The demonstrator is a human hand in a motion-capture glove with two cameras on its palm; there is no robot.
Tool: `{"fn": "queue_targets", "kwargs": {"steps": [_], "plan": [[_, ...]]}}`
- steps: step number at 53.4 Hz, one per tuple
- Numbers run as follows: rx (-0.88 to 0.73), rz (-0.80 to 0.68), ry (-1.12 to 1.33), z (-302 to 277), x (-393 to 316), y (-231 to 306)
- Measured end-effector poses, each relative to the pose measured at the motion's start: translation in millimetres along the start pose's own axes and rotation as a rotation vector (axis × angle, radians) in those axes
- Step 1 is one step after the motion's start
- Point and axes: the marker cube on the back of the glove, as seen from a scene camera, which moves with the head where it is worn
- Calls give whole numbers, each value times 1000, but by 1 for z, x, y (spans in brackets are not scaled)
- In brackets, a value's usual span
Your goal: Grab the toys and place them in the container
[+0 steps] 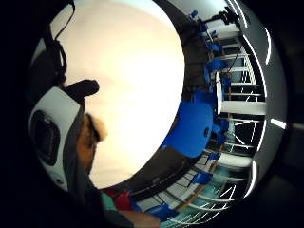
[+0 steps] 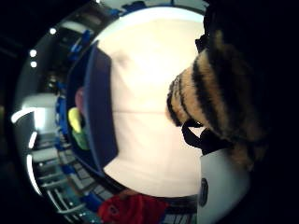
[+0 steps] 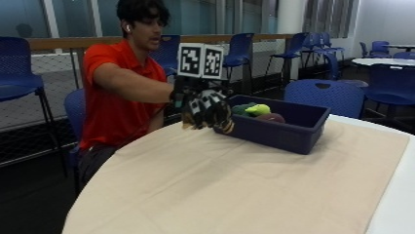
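A person in a red shirt sits at the far edge of a round table covered with a beige cloth. The gloved right hand is raised above the cloth, just beside the near end of a dark blue bin. Its fingers are curled round a striped orange-and-black plush toy, which fills much of the thumb-side palm view and shows as fur under the glove in the outside view. The bin rests on the cloth toward the far edge of the table. Inside it lie a yellow-green toy, a darker green one and a reddish one.
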Motion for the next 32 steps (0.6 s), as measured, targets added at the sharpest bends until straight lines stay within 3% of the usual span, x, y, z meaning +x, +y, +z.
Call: {"fn": "queue_targets", "kwargs": {"steps": [27, 32], "plan": [[32, -312, -179, -102, -247, -40], [58, -475, -150, -100, -273, -39]]}}
